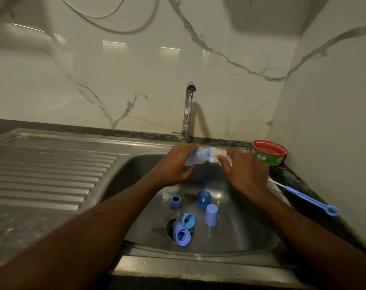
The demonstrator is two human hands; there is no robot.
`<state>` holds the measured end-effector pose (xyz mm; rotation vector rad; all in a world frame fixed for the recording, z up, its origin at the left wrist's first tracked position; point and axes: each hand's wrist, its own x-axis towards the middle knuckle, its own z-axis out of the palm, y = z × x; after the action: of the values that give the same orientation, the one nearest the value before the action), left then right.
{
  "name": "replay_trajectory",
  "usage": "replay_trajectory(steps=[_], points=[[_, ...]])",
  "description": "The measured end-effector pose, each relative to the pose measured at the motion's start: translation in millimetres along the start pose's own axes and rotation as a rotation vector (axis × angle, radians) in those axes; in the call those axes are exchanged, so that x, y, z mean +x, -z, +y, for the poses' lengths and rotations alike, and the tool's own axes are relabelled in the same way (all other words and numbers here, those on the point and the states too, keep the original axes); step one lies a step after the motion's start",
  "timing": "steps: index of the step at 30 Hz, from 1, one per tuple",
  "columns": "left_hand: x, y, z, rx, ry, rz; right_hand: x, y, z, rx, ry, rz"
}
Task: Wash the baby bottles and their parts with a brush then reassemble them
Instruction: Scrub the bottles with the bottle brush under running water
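My left hand (175, 164) grips a pale blue baby bottle (197, 156) held sideways over the sink, under the tap. My right hand (243, 171) holds a white bristle brush (218, 155) whose head meets the bottle's mouth. In the steel sink basin (240, 231) lie several blue parts: a ring (175, 201), a dark blue cap (204, 198), a light blue cap (211, 215), and a collar (188, 220) plus a tube-like piece (181, 235) at the drain.
A thin stream runs from the chrome tap (187, 114). A slim blue brush (309, 198) lies on the dark counter at the right. A red-and-green tub (269, 152) sits in the back right corner. The ribbed drainboard (46, 170) stretches left.
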<state>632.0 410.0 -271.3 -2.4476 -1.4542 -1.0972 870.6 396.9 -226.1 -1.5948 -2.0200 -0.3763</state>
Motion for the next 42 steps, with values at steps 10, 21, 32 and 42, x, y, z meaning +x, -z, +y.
replay_trajectory(steps=[10,21,32,42], points=[[-7,10,-17,0.195,0.102,0.077,-6,-12,-15,0.162,0.312,-0.146],[3,5,-5,-0.024,0.051,0.090,1,-12,3,-0.020,0.025,0.056],[-11,3,-10,-0.156,0.109,-0.246,-4,7,-7,-0.064,0.342,0.019],[-3,26,-17,0.250,0.102,0.034,10,17,6,-0.012,0.335,-0.115]])
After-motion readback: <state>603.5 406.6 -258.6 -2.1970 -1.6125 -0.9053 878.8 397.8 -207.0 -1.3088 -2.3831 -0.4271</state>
